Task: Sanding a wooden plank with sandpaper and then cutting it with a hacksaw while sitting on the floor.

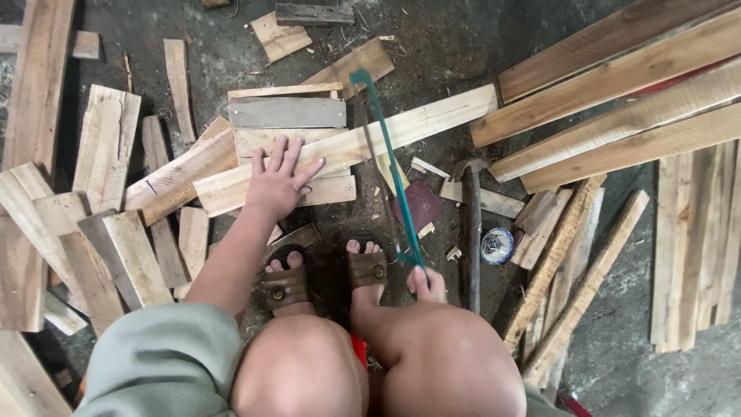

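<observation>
Wood stays put best if the left hand (278,181), flat with fingers spread, presses the long pale wooden plank (347,147) hard while the right hand (427,284), closed around its handle, pushes the green-framed hand saw (390,166) in slow, straight strokes.

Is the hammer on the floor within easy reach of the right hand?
Probably yes. The right hand lies just beside the hammer handle's near end, nothing between them, but its fingers already grip the green saw.
</observation>
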